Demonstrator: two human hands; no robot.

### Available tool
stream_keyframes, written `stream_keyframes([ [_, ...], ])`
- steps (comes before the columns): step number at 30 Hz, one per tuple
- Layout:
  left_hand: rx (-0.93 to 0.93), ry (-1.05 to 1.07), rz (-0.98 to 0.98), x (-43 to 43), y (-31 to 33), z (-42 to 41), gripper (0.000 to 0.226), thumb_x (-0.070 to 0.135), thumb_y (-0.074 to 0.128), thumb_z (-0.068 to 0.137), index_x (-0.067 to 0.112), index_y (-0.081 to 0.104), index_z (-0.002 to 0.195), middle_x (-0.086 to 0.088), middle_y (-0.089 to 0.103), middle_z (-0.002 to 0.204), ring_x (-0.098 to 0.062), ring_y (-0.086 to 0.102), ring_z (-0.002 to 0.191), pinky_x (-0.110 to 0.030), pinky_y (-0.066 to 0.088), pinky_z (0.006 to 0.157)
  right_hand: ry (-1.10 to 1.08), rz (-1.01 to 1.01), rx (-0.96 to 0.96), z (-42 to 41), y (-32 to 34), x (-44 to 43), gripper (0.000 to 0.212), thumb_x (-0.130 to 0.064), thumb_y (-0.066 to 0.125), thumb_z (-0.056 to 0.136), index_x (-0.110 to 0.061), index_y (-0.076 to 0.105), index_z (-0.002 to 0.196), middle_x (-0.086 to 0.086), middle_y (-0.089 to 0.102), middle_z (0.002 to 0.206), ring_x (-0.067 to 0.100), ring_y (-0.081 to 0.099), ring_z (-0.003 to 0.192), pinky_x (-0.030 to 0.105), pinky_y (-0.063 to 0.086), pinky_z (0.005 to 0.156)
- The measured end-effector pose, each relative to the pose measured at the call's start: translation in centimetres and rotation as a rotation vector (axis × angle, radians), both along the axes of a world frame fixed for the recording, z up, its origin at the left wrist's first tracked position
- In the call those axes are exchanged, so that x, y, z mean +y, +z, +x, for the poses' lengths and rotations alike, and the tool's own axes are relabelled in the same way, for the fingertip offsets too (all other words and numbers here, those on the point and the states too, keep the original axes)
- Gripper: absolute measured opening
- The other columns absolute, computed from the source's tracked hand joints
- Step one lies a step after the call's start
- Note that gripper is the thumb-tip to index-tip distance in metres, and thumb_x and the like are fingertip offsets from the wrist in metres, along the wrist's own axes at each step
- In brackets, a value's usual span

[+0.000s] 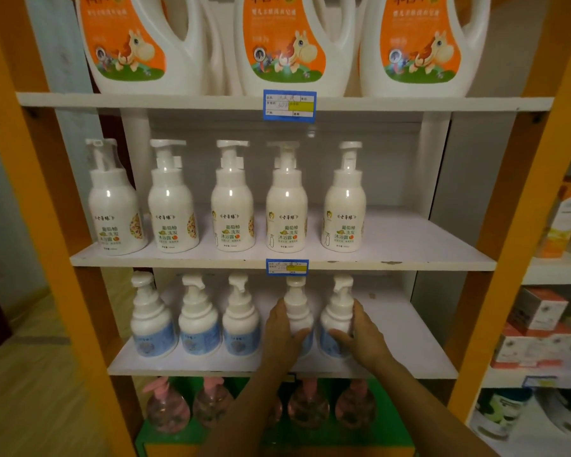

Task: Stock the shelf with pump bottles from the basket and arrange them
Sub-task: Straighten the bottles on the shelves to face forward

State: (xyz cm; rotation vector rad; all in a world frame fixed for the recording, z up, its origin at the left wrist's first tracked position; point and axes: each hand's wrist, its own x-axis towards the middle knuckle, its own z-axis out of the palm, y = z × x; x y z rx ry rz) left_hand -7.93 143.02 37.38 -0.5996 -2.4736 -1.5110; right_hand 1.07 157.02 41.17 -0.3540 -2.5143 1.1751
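Left hand [282,328] wrapped round the 4th blue-label pump bottle [298,316], thumb across its front; right hand [360,331] cupped round the 5th bottle [337,316], just beside it, both bottles upright on the lower white shelf [419,354] with long axes vertical and pump heads up. 3 more blue-label bottles [198,321] stand in line to the left, a wider gap before the held pair, so the likely adjustment is a sideways slide leftward, left hand nearer that gap. No basket in view.
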Motion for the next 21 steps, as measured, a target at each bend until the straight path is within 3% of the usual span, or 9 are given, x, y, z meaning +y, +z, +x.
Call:
stream_keyframes([
  [3,0.021,-0.006,0.018,0.0,-0.2,-0.1,0.050,0.028,0.069,0.075,0.011,0.051,0.118,-0.008,0.060,0.113,-0.020,0.057,0.104,-0.035,0.047,0.093,0.004,-0.007,-0.014,-0.2,0.0,0.1,0.064,-0.022,0.068,0.079,-0.018,0.032,0.131,0.010,0.051,0.129,0.028,0.049,0.115,0.032,0.036,0.090],
  [6,0.002,-0.003,0.013,0.1,0.1,-0.1,0.045,0.028,0.068,0.076,0.012,0.052,0.115,-0.005,0.060,0.110,-0.018,0.057,0.100,-0.027,0.045,0.088,0.014,-0.019,-0.010,-0.2,-0.4,0.2,0.062,-0.021,0.068,0.079,-0.017,0.034,0.130,0.009,0.051,0.128,0.025,0.048,0.114,0.033,0.035,0.091],
  [9,-0.014,0.001,0.001,0.0,0.0,-0.1,0.046,0.032,0.066,0.077,0.014,0.051,0.117,-0.005,0.060,0.113,-0.015,0.055,0.102,-0.032,0.047,0.094,0.013,-0.048,-0.006,-0.4,-0.6,0.2,0.063,-0.022,0.069,0.078,-0.019,0.033,0.130,0.009,0.050,0.128,0.028,0.048,0.117,0.040,0.038,0.096],
  [12,-0.010,0.010,-0.023,-0.3,0.9,0.9,0.048,0.029,0.065,0.080,0.011,0.048,0.121,-0.009,0.057,0.119,-0.020,0.054,0.109,-0.035,0.045,0.099,0.002,-0.037,-0.019,-0.3,-0.4,-0.1,0.064,-0.023,0.069,0.078,-0.018,0.033,0.131,0.008,0.050,0.128,0.029,0.048,0.118,0.045,0.039,0.099],
  [16,0.034,-0.036,-0.009,-2.0,1.7,3.6,0.058,0.016,0.061,0.084,0.010,0.035,0.135,-0.005,0.044,0.137,-0.018,0.044,0.124,-0.035,0.038,0.107,-0.049,-0.038,0.063,0.4,-1.3,-0.6,0.057,-0.019,0.074,0.071,-0.020,0.043,0.118,0.007,0.056,0.115,0.026,0.055,0.107,0.043,0.047,0.091],
  [19,0.173,-0.047,-0.044,-5.2,0.4,5.9,0.041,0.014,0.049,0.090,0.016,0.042,0.130,0.004,0.048,0.132,-0.004,0.044,0.117,-0.021,0.040,0.100,-0.167,0.042,0.171,2.1,-2.5,-2.0,0.048,-0.013,0.071,0.074,-0.016,0.048,0.116,0.005,0.054,0.119,0.022,0.051,0.111,0.041,0.046,0.097],
  [21,0.267,-0.004,-0.100,-7.6,-1.2,7.0,0.029,0.015,0.041,0.086,0.022,0.051,0.113,-0.003,0.062,0.113,-0.002,0.052,0.100,-0.012,0.041,0.083,-0.223,-0.002,0.271,3.7,-3.1,-3.5,0.035,-0.009,0.060,0.084,-0.015,0.047,0.115,0.002,0.048,0.119,0.019,0.047,0.113,0.039,0.044,0.097],
])
